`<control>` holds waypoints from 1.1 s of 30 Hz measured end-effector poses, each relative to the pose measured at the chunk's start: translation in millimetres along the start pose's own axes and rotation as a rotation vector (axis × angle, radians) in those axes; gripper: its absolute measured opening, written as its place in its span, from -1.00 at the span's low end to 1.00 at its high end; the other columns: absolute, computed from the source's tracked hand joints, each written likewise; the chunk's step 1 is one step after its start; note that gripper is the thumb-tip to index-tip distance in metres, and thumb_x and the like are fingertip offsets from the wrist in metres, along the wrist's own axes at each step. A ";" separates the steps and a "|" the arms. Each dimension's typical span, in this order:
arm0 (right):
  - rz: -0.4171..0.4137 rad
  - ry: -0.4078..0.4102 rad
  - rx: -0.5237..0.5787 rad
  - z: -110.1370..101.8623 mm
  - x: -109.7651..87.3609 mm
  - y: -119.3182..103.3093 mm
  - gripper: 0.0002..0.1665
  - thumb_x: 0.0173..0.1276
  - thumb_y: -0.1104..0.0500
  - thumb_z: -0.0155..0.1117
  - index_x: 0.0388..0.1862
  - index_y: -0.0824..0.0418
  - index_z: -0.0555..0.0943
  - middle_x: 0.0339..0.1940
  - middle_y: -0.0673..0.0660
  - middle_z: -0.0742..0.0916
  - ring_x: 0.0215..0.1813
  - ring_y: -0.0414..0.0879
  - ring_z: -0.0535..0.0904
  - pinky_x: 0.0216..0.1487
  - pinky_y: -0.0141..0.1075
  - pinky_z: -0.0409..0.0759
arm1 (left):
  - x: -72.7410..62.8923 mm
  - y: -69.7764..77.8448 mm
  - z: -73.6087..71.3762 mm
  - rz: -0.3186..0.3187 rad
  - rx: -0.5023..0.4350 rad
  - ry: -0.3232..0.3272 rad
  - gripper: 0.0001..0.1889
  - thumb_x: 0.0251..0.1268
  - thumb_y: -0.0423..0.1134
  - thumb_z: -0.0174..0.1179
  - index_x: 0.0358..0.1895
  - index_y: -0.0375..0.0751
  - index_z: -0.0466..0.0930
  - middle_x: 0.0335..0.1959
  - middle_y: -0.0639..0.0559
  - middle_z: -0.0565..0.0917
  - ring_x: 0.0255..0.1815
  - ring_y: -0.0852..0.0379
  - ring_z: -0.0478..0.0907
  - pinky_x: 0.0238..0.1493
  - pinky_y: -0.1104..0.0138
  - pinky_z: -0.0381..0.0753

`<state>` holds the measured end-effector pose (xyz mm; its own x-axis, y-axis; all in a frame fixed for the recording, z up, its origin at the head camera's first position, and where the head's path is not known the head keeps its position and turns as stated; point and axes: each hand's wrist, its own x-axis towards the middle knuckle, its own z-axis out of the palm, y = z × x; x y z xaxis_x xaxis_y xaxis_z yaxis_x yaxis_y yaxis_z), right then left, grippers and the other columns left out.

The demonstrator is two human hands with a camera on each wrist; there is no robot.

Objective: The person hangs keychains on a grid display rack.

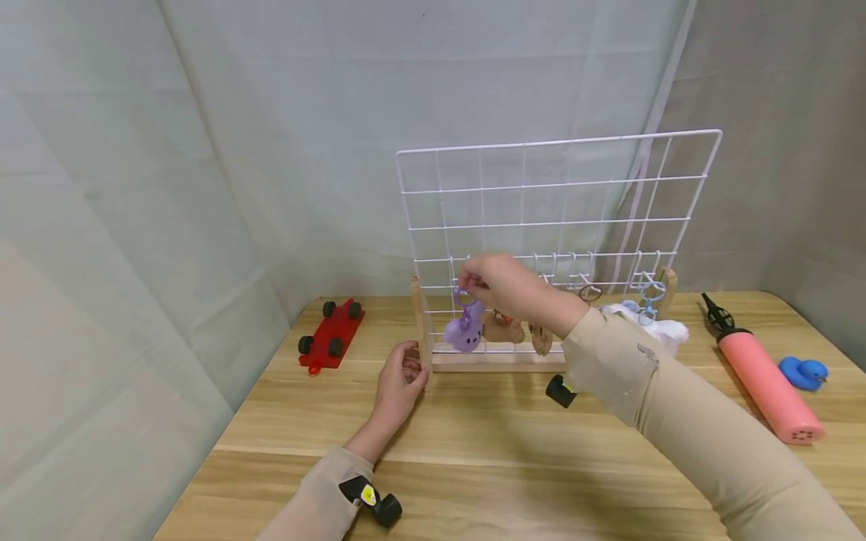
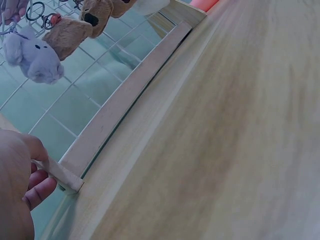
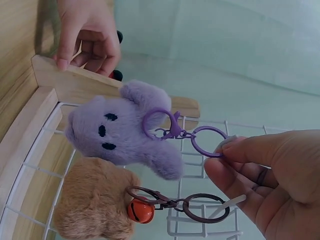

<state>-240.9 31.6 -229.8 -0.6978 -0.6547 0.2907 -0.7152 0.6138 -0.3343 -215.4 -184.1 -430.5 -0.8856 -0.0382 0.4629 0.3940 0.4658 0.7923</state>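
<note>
My right hand (image 1: 504,285) pinches the purple ring (image 3: 209,142) of a lilac plush keychain (image 3: 117,127) between thumb and fingertips. The plush hangs head down in front of the white wire grid rack (image 1: 521,184), its ring right at a hook. Beside it, a brown plush keychain (image 3: 92,200) with an orange bell (image 3: 140,211) hangs from a hook by a dark ring (image 3: 205,208). My left hand (image 1: 399,379) grips the wooden side post (image 1: 421,319) of the rack near its base, thumb in front and fingers behind.
Further brown plushes (image 1: 541,340) and a white one (image 1: 666,330) with blue rings hang farther right. A red toy car chassis (image 1: 333,334) with black wheels lies at left. At right are a pink hand pump (image 1: 767,383) and a blue rubber duck (image 1: 803,373). Pale curtains stand behind.
</note>
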 end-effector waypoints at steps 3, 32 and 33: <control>-0.003 0.004 -0.010 0.5 0.6 0.4 -0.87 0.37 0.34 0.16 -0.18 0.28 0.63 -0.21 0.15 0.75 -0.12 -0.02 0.67 -0.07 -0.23 0.67 | -0.2 0.2 -0.3 0.009 0.000 0.001 -0.57 0.11 -0.57 0.24 0.08 -0.45 0.39 -0.14 -0.31 0.60 -0.28 -0.06 0.58 -0.31 0.44 0.63; -0.017 0.047 0.027 -7.2 -9.9 -4.7 -0.83 0.29 0.36 0.22 -0.14 0.32 0.62 -0.22 0.16 0.73 -0.12 -0.02 0.65 -0.01 -0.24 0.66 | -0.2 1.2 -0.2 -0.016 -0.017 0.002 -0.56 0.11 -0.57 0.24 0.09 -0.46 0.39 -0.15 -0.32 0.59 -0.26 -0.06 0.57 -0.32 0.47 0.63; -0.021 0.050 0.026 -7.7 -11.4 -5.4 -0.84 0.30 0.35 0.23 -0.14 0.31 0.62 -0.23 0.15 0.73 -0.13 -0.03 0.65 -0.02 -0.25 0.66 | -0.3 0.8 -0.4 -0.019 -0.018 0.002 -0.56 0.11 -0.57 0.24 0.09 -0.46 0.39 -0.14 -0.32 0.59 -0.26 -0.06 0.57 -0.32 0.47 0.63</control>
<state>-229.5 39.1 -224.4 -0.6845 -0.6437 0.3423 -0.7286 0.5881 -0.3511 -214.7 -184.0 -429.9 -0.8926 -0.0485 0.4482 0.3814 0.4491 0.8080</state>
